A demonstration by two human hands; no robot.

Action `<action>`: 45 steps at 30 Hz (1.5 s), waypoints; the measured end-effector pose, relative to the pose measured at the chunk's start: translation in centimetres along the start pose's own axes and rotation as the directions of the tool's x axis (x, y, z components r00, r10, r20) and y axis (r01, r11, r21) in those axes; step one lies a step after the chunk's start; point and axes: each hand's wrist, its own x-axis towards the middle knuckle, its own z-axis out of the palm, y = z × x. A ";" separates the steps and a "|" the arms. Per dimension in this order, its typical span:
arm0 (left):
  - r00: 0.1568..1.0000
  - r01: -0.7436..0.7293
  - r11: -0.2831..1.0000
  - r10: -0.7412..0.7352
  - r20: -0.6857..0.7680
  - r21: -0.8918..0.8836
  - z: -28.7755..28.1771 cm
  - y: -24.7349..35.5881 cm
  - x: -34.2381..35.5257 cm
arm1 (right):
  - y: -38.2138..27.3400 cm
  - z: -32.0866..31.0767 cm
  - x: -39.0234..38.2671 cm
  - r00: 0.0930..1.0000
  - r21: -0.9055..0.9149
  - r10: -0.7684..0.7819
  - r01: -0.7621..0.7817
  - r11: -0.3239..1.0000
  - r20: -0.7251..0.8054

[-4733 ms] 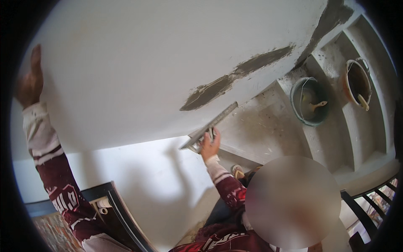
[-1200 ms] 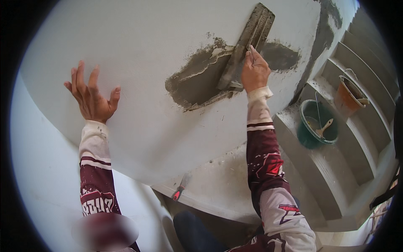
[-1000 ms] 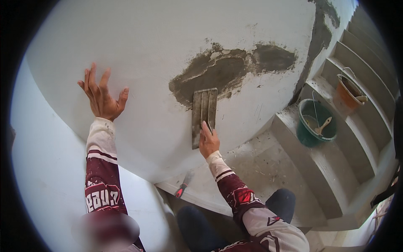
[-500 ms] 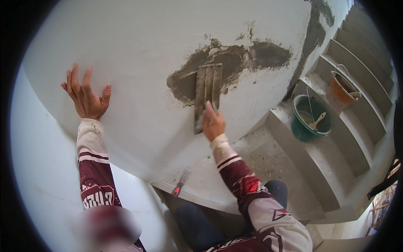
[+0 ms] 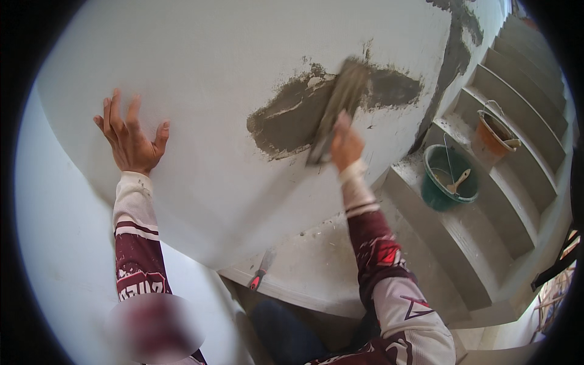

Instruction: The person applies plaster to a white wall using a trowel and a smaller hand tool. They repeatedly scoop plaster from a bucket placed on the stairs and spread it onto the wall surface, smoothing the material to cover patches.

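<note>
My right hand [image 5: 347,143] grips a long rectangular plastering trowel [image 5: 342,103], its blade slanted and lying over the right part of a grey mortar patch [image 5: 289,121] on the white wall [image 5: 201,55]. The trowel and hand are slightly smeared by motion, and the handle is mostly hidden by my fingers. Some ragged mortar ridges show on the patch. To the left, my left hand [image 5: 132,137] rests against the wall with its fingers spread and nothing in it.
Concrete stairs [image 5: 453,243] rise at the right, holding a green bucket [image 5: 435,191] with a brush [image 5: 459,180] inside and an orange bucket [image 5: 490,137]. A scraper [image 5: 258,277] with a red-and-black handle lies on the ledge below. Another mortar strip [image 5: 453,58] runs down the wall's corner.
My right hand has swept the trowel to the right and upward across the patch, tilting it clockwise. The mortar it covered now shows smoother. My left hand stays on the wall.
</note>
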 end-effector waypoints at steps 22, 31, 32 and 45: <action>0.998 0.064 0.998 -0.063 0.030 -0.018 1.1 1.2 -0.7 | -2.6 4.0 -12.3 0.947 -0.026 -0.299 0.304 0.952 0.119; 1.000 0.003 1.000 -0.003 0.014 0.005 1.2 0.1 -0.3 | -11.7 0.3 -0.7 0.954 -0.019 -0.290 0.289 0.957 -0.081; 1.000 0.003 1.000 -0.003 -0.001 0.002 1.3 0.1 -0.1 | -9.8 2.4 -4.7 0.924 0.032 -0.361 0.367 0.930 -0.123; 0.999 0.021 1.000 -0.021 0.024 0.018 1.4 0.4 -0.3 | -10.8 -3.5 9.1 0.868 -0.004 -0.341 0.364 0.931 -0.361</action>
